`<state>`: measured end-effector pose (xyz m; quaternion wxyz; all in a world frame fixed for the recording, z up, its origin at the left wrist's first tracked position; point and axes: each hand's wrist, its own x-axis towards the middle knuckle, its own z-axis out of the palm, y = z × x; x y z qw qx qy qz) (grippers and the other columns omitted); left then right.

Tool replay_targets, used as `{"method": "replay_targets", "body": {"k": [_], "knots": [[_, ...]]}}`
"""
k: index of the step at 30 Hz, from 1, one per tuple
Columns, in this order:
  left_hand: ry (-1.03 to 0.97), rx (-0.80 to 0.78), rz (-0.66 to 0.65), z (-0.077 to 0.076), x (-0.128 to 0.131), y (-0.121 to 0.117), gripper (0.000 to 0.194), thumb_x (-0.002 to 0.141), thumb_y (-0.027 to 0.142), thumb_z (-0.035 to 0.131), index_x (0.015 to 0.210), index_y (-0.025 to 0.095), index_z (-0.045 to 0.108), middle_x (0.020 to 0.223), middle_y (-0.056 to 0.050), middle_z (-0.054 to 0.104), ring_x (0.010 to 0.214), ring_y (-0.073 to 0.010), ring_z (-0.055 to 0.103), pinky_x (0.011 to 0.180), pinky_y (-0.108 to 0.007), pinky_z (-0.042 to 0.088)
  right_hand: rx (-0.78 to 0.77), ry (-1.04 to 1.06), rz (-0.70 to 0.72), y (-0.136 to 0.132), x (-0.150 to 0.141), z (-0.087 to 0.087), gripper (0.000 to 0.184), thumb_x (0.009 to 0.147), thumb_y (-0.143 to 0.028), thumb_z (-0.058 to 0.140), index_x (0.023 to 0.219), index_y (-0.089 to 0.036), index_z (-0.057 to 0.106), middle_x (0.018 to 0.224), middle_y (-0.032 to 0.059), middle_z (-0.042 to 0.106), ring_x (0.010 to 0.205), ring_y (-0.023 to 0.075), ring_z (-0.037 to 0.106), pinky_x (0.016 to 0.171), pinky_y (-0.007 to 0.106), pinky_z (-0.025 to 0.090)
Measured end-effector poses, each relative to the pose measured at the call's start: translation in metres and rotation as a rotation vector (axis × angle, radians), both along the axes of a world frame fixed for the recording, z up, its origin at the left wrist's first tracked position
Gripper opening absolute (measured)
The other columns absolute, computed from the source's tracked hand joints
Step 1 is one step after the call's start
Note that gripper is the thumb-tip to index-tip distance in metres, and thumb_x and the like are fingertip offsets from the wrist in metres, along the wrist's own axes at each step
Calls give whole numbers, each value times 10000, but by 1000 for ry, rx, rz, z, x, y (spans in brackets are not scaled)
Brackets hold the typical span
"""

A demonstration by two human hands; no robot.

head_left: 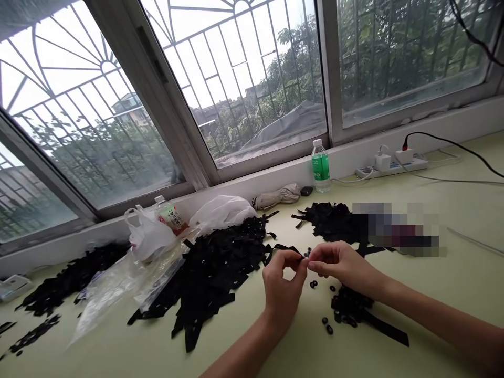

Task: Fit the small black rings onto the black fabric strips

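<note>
My left hand (284,294) pinches a narrow black fabric strip (289,248), part of which curves up behind the fingers. My right hand (346,265) meets it fingertip to fingertip, its thumb and forefinger closed at the strip's end; whatever lies between them is too small to make out. Below the right wrist lies a cluster of small black round pieces (350,310), like buttons or rings, with a flat black strip (388,328) sticking out. A few loose round pieces (327,325) are scattered nearby. Left of my hands spreads a large heap of black strips (224,262).
Another black heap (331,220) lies beyond my right hand, beside a blurred patch. Along the window sill stand a green-labelled bottle (321,167), a power strip (394,167) with cables, a folded umbrella (277,197) and white plastic bags (222,212). More black strips (79,275) lie far left.
</note>
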<state>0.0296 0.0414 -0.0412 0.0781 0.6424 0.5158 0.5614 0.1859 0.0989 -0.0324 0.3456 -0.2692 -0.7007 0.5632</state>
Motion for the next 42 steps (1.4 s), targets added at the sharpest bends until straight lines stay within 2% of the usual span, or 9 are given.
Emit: {"method": "replay_targets", "body": {"k": [5, 8, 12, 18, 27, 30, 33, 38, 42], "knots": [[21, -51, -164, 2, -1, -1, 373, 819, 137, 553, 1187, 197, 538, 832, -23, 622, 738, -136, 613, 677, -269, 542, 106, -20, -99, -3, 2, 4, 240, 733, -386, 697, 852, -195, 612, 642, -34, 567, 599, 125, 518, 552, 252, 424], [59, -67, -270, 7, -2, -3, 344, 805, 89, 527, 1122, 194, 607, 947, -62, 631, 861, -167, 617, 739, -288, 541, 135, 12, -112, -4, 5, 8, 257, 691, -382, 737, 822, -201, 610, 615, -44, 563, 574, 118, 507, 535, 246, 420], [22, -132, -316, 9, -2, -3, 202, 846, 159, 549, 1024, 168, 645, 923, -75, 651, 806, -168, 633, 698, -282, 541, 92, 74, -104, -3, 8, 10, 222, 676, -385, 746, 683, -180, 659, 582, -13, 608, 561, 132, 546, 528, 257, 448], [21, -176, -285, 4, -1, 0, 126, 859, 232, 588, 930, 150, 651, 848, -72, 682, 742, -162, 639, 678, -270, 525, 83, 97, -50, 5, 10, 4, 176, 694, -341, 733, 707, -166, 726, 592, 7, 643, 560, 129, 554, 534, 254, 459], [82, -102, -292, 5, -1, 1, 230, 814, 88, 549, 995, 156, 675, 876, -59, 686, 746, -141, 613, 656, -237, 502, 166, 4, -3, 4, 10, -2, 198, 767, -343, 670, 848, -168, 716, 770, 45, 679, 675, 161, 611, 618, 280, 507], [80, -99, -256, 6, -1, 0, 242, 781, 57, 547, 959, 143, 685, 831, -55, 672, 692, -130, 588, 612, -226, 477, 218, -43, -38, 0, 7, -1, 190, 787, -336, 645, 867, -169, 686, 838, 62, 694, 755, 186, 635, 664, 290, 516], [79, -110, -225, 6, -1, 1, 225, 770, 58, 557, 925, 148, 692, 795, -45, 654, 660, -123, 572, 589, -222, 454, 267, -78, -121, -5, 5, 1, 159, 801, -324, 625, 855, -177, 651, 781, 45, 683, 726, 176, 628, 645, 279, 510], [88, -103, -170, 6, -1, 1, 148, 788, 97, 583, 874, 164, 683, 809, -42, 667, 696, -136, 591, 621, -233, 450, 244, -57, -142, -6, 4, -1, 210, 799, -322, 623, 965, -196, 606, 736, 14, 669, 666, 153, 621, 621, 269, 510], [114, -101, -152, 5, -1, 1, 122, 809, 109, 574, 864, 169, 665, 799, -35, 664, 701, -139, 596, 636, -239, 451, 222, -48, -151, -5, 4, -3, 240, 796, -354, 620, 976, -196, 607, 734, 21, 679, 676, 163, 629, 610, 274, 507]]}}
